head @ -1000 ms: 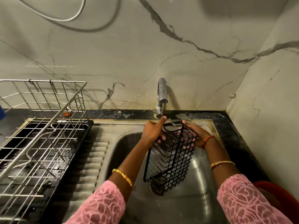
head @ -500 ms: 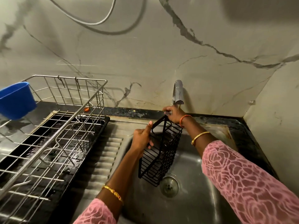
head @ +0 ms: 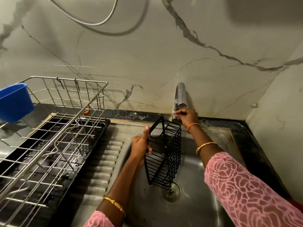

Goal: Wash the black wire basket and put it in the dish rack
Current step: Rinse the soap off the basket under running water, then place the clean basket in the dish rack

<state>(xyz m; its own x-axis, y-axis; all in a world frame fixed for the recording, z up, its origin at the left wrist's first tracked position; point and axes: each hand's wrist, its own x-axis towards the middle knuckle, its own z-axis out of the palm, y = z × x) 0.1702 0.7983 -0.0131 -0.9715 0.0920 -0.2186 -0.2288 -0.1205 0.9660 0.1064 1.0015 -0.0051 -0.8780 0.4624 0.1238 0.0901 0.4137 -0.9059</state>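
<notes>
Left of the sink (head: 205, 202) stands the rack (head: 54, 145), not yet loaded. Over the sink the left hand (head: 141, 145) grips the basket (head: 164, 153) by its left edge, tilted — likely to drain. The right hand (head: 186, 116) curls around the tap (head: 180, 95), probably shutting it off.

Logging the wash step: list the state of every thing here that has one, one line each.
black wire basket: held tilted over the sink, empty.
left hand: grips the basket's side.
right hand: fingers curled on the tap's handle.
tap: no stream visible.
dish rack: empty, standing on its black tray.
blue cup: hooked on the rack's far corner.
sink: wet, drain uncovered.
</notes>
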